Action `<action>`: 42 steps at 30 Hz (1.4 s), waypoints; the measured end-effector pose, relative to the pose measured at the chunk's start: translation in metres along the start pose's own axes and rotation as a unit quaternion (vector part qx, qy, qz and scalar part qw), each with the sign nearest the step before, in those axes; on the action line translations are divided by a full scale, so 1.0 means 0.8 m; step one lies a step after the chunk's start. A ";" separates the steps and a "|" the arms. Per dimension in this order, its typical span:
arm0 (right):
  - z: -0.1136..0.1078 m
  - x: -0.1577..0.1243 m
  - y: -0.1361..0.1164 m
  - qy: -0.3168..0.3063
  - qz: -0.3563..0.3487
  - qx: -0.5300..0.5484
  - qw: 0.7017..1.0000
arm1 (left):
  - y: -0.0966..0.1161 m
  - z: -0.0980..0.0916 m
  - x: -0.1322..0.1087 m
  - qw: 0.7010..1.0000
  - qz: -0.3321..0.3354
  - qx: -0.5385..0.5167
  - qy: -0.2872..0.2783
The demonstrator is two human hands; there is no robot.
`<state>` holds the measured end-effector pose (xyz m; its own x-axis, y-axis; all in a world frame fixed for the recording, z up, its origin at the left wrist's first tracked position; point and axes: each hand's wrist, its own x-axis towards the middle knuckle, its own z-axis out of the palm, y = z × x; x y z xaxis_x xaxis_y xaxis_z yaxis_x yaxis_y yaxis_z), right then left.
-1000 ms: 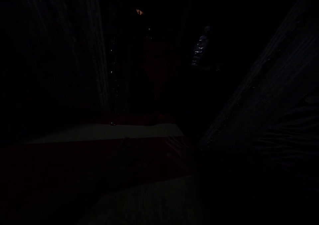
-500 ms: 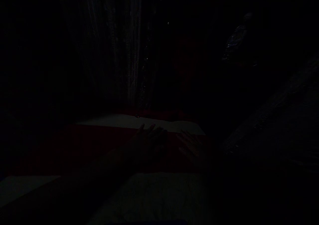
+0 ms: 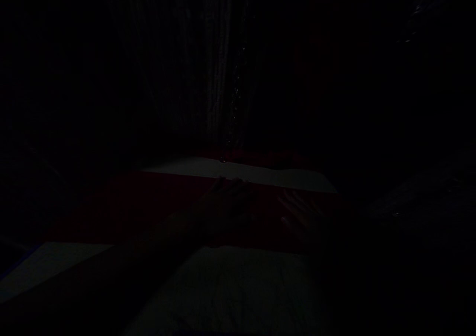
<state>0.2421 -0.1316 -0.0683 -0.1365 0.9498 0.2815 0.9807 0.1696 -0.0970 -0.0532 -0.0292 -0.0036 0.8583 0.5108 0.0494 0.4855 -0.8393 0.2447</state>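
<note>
The picture is very dark. A dark red cloth-like strip (image 3: 122,202) runs across a pale surface (image 3: 238,286). My left hand (image 3: 228,202) lies over the red strip near its far edge, fingers spread, nothing seen in it. To its right, my right hand (image 3: 302,213) is also on the red strip with its fingers apart and nothing visible between them. Beyond the fingers, a pale band (image 3: 260,174) shows past the red. The right wrist and arm are lost in shadow.
Behind the far edge hangs a faint ribbed, curtain-like sheet (image 3: 215,63), with a thin glinting strand (image 3: 236,93) beside it. A dim wrinkled surface (image 3: 416,192) shows at the right. Most other detail is hidden in darkness.
The whole view has shifted, so the scene sits further right and slightly higher. My left fingertips have drawn back from the pale band toward the red strip.
</note>
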 end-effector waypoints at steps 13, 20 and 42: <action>-0.018 0.002 -0.021 0.117 -0.274 0.013 0.954 | 0.045 -0.012 -0.014 0.974 0.151 0.111 0.127; 0.007 -0.004 -0.002 -0.003 -0.209 0.010 0.978 | 0.041 -0.004 -0.016 0.995 0.083 -0.020 0.057; -0.012 0.054 0.074 -0.020 -0.044 -0.012 0.999 | 0.031 0.009 -0.011 0.999 0.005 -0.031 -0.008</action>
<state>0.2952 -0.0827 -0.0530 -0.2274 0.9410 0.2505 0.9677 0.2471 -0.0499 -0.0476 -0.0556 -0.0050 0.8654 0.4997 0.0371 0.4666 -0.8307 0.3037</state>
